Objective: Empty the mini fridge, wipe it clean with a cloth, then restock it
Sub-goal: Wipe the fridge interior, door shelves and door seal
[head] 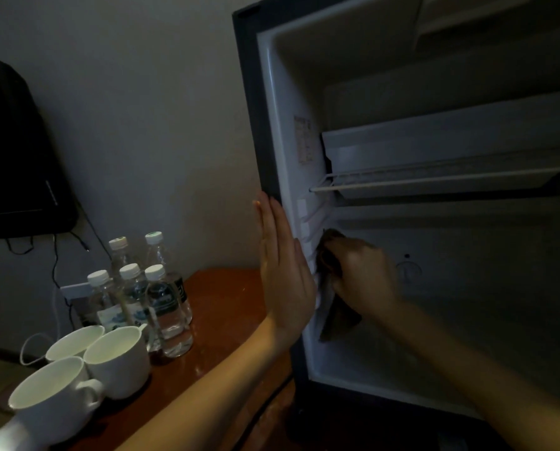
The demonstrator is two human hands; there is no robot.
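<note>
Cups [49, 385] and bottles [161, 304] stand aside, leaving the mini fridge [255, 109] bare for wiping. The left hand [285, 275], fingers flat and together, braces its frame. The right hand [363, 275] clutches the cloth [338, 323] against the inner wall.

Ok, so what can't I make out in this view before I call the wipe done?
- Fridge: head view's right edge cuts off its right side; the top compartment is too dark.
- Cloth: mostly covered by the right hand, as is the wall patch under it.
- Sticker on the inner left wall: too blurred to read.
- Bottles: labels dim and blurred; front ones hide the rear ones' lower parts.
</note>
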